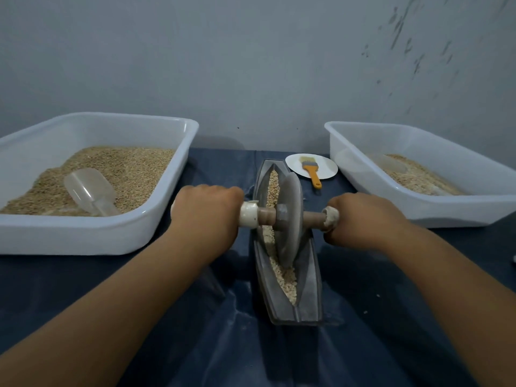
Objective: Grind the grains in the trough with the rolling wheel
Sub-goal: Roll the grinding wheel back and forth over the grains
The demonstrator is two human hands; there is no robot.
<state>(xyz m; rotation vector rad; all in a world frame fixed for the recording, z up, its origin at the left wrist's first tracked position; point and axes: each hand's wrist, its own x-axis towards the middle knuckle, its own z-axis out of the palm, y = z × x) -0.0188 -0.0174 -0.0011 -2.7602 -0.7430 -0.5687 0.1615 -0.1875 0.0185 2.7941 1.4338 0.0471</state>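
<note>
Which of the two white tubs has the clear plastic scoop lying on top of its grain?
The left tub, beside the left hand. Its scoop lies on a deep heap; the right tub holds less.

A long grey boat-shaped metal trough [289, 277] lies at centre; white plastic tubs at ten o'clock [92, 233] and two o'clock [435, 208]; a round white plate [326, 166] at one o'clock.

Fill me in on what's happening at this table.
A person is grinding grains in a long narrow trough with a rolling wheel. The left hand and the right hand each grip one end of the wheel's axle, with the wheel standing in the groove about midway along. Crushed grains lie in the near part of the trough. A white tub of grain with a clear scoop sits on the left, another tub on the right, and a brush rests on a plate behind.
</note>
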